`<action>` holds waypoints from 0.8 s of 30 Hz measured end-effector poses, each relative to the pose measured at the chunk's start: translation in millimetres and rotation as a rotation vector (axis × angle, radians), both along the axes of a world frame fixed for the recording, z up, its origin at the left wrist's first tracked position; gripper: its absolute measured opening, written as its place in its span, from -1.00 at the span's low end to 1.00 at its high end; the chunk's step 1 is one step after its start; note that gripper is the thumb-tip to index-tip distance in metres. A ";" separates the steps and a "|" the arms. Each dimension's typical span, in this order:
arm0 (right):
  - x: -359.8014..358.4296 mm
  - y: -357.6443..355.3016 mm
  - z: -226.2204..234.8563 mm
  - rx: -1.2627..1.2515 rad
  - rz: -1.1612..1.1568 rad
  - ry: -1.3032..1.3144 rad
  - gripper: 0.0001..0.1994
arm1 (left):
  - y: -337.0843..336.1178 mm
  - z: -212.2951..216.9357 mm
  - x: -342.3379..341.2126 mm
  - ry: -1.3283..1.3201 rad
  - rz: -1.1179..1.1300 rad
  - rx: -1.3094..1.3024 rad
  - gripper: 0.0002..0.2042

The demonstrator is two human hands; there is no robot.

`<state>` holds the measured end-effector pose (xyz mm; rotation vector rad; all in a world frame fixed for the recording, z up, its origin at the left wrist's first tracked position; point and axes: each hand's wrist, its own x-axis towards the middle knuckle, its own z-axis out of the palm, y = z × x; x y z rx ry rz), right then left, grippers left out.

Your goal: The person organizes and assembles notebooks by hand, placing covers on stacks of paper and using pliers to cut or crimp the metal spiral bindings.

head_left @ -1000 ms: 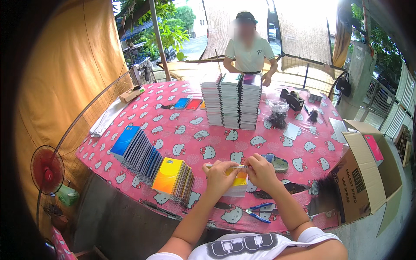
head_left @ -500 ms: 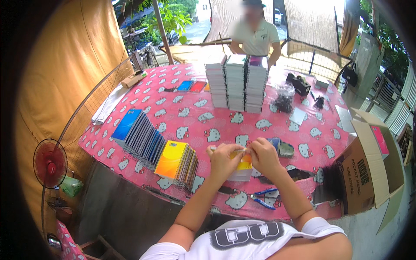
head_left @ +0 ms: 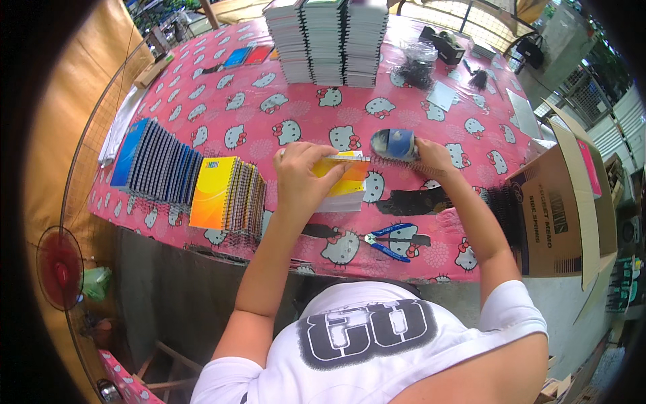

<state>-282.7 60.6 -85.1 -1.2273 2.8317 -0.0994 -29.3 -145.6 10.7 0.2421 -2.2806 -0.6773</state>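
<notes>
Cloth in pink with a white cat pattern covered the broad table (head_left: 309,108), torn to dark patches near its front edge. A brown cardboard box (head_left: 555,215) stood open at the right, its flaps spread. Toward the far side rose three tall stacks of notebooks (head_left: 325,47), side by side, their pale page edges facing the person. At the left, a row of blue notebooks (head_left: 151,158) leaned back, and just beside it, nearer the middle, was a shorter row of yellow-orange notebooks (head_left: 219,195).

The left hand (head_left: 306,172) was clamped on a thin notebook (head_left: 346,159), thumb on the near side and fingers behind, holding it nearly edge-on at the middle of the table. Under it sat a low pile of white sheets (head_left: 346,202) with yellow on top. The right hand (head_left: 434,158), well apart from the left, was closed on the right end of a blue-and-grey slipper-shaped thing (head_left: 393,145); its thumb was hidden. Blue-handled cutters (head_left: 390,251) lay nearer the person, jaws toward the left. A thin wire coil (head_left: 397,164) ran from the notebook's right end toward the right wrist.
</notes>
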 end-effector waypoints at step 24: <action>48.3 -75.7 98.3 -0.567 0.305 -0.227 -0.48 | -3.0 15.1 5.0 0.088 0.093 -0.008 -0.65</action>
